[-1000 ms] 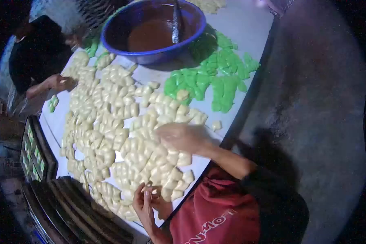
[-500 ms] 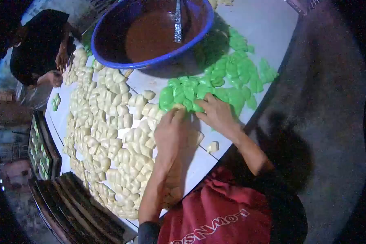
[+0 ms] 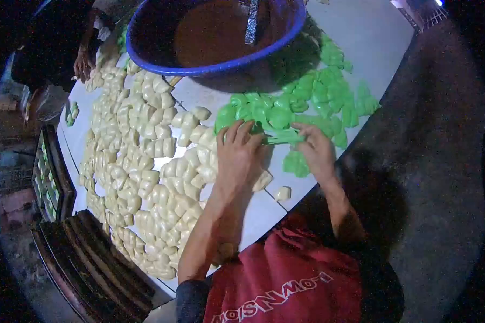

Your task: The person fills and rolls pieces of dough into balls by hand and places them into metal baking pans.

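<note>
A spread of soft green dough pieces [image 3: 323, 86] lies on the white table in front of me. My left hand [image 3: 240, 148] is at the near edge of it, fingers bent onto green dough, its thumb partly hidden. My right hand [image 3: 317, 153] pinches the other end of a stretched green dough strip [image 3: 283, 138] that spans the gap between my hands. Below the strip, a separate green dough piece [image 3: 296, 163] rests beside my right hand. Many cream dough pieces [image 3: 145, 177] cover the table to the left of my left forearm.
A blue-rimmed basin [image 3: 215, 69] of brown contents, with a metallic handle [image 3: 251, 24] in it, stands at the back. Dark trays [image 3: 91, 264] are stacked at lower left; another tray [image 3: 48, 177] holds green and cream pieces. A co-worker's hand [image 3: 83, 64] is at far left.
My hands have moved apart, the right one going rightward, and green dough is now stretched between them. A green piece below has come into view. The whole view has shifted slightly.
</note>
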The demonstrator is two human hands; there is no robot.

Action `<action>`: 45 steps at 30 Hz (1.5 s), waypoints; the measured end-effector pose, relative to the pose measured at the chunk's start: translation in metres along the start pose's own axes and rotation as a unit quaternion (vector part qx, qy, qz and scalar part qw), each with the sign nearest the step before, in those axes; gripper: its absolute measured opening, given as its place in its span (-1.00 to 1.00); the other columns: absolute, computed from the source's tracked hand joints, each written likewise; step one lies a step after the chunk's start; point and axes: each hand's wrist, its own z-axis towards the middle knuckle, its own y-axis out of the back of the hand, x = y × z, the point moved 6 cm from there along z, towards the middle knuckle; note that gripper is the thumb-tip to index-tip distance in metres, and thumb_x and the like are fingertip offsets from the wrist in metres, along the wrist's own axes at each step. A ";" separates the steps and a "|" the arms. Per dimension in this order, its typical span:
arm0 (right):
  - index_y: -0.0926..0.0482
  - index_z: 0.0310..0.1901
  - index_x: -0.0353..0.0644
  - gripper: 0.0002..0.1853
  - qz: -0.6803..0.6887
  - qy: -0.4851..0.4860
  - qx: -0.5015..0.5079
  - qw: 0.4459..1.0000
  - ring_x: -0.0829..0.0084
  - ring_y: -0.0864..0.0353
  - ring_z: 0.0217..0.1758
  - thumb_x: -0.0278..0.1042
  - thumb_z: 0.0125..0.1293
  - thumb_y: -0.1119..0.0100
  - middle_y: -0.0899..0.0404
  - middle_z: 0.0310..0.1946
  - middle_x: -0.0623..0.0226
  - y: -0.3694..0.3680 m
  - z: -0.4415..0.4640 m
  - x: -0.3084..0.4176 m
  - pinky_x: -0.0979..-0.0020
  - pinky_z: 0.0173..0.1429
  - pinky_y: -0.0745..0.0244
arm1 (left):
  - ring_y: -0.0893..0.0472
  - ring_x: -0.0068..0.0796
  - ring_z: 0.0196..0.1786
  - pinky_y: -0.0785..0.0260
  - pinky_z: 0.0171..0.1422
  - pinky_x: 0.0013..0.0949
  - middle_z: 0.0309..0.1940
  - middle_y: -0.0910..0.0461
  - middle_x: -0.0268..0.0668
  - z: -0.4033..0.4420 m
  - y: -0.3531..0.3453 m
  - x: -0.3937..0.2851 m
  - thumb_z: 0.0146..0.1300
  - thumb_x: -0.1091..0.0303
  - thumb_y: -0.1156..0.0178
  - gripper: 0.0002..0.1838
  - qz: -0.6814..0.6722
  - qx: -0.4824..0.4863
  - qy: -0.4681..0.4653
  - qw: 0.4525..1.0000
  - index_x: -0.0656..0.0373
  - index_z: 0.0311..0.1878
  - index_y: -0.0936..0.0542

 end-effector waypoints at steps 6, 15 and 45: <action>-0.47 0.04 -0.27 -0.70 -0.010 -0.093 0.041 0.995 0.48 -0.57 -0.15 -0.47 0.30 0.08 -0.59 -0.09 0.27 -0.010 0.007 0.015 0.45 -0.12 -0.53 | -0.37 -0.24 0.29 -0.01 0.43 0.04 0.13 -0.49 -0.34 0.003 -0.025 0.005 0.08 0.31 -0.20 -0.70 0.051 0.042 -0.041 0.997 -0.15 -0.07 -0.64; -0.61 -0.09 -0.10 -0.73 -0.443 0.246 0.078 0.859 0.17 -0.59 -0.14 -0.40 0.13 -0.28 -0.52 -0.13 0.23 -0.034 0.006 0.035 0.24 -0.11 -0.54 | -0.45 -0.35 0.21 -0.03 0.43 0.00 0.01 -0.60 -0.42 0.006 -0.019 0.001 -0.04 0.33 -0.26 -0.65 -0.006 0.036 -0.039 0.999 -0.10 -0.10 -0.67; -0.59 -0.14 -0.23 -0.74 -0.281 -0.010 0.015 0.959 0.48 -0.58 -0.21 -0.21 0.30 -0.17 -0.60 -0.23 0.17 0.064 0.017 0.047 0.43 -0.12 -0.49 | -0.32 -0.20 0.36 0.28 0.47 0.30 0.19 -0.48 -0.33 -0.010 -0.019 0.016 -0.05 0.24 -0.40 -0.34 0.019 0.072 0.118 0.990 -0.14 0.21 -0.45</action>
